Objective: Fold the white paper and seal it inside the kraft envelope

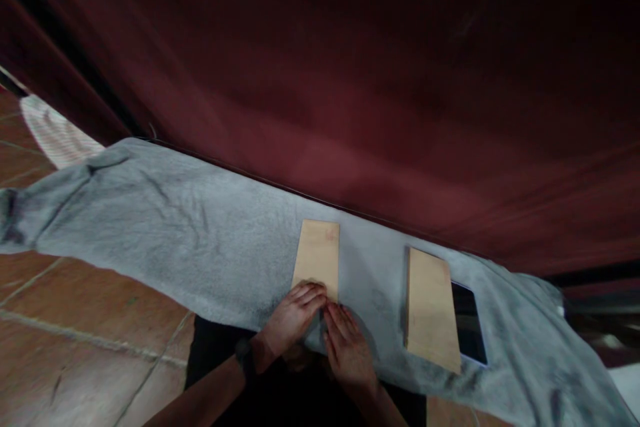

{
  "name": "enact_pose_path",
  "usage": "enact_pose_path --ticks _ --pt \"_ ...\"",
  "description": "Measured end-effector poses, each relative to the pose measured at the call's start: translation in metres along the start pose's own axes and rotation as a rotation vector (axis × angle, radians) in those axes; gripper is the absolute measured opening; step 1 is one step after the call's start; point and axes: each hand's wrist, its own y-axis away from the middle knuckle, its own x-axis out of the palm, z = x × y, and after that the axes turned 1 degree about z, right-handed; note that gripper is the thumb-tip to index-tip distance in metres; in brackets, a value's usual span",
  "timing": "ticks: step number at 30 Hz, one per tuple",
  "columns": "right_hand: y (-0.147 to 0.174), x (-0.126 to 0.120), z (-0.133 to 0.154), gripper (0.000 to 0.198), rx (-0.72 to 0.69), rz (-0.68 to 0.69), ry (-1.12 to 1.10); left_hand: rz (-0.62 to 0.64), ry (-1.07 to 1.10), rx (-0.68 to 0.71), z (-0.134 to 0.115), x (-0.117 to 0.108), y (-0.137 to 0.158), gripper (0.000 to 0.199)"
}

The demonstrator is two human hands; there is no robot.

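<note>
A flat tan rectangular piece (316,250) lies on the grey cloth in front of me, with small reddish marks near its far right corner. Whether it is paper or thin board I cannot tell. My left hand (296,313) covers its near end, fingers close together and bent over it. My right hand (347,341) reaches the near right corner with fingers stretched out and its thumb apart; its fingertips meet those of my left hand. To the right sits a second tan piece (431,307), thicker at its left edge, perhaps a stack.
A dark-screened phone or tablet (469,321) lies partly under the right-hand tan piece. The grey cloth (240,233) covers a long narrow surface against a dark red panel (320,107). Tiled floor (95,340) shows at left, and a pale striped object (57,132) stands beyond the cloth.
</note>
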Motion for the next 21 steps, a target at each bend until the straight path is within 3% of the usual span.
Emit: enact_pose_path --ticks 8,14,21 --pt "-0.005 0.002 0.005 0.047 0.028 -0.006 0.101 -0.023 -0.108 -0.034 0.002 0.013 0.015 0.043" --pt "-0.001 0.009 0.01 0.049 0.053 -0.037 0.121 -0.009 -0.212 0.056 0.001 0.001 0.033 0.048" --pt "-0.006 0.011 0.018 0.044 0.111 -0.044 0.116 -0.109 -0.299 -0.034 -0.001 0.004 0.048 0.039"
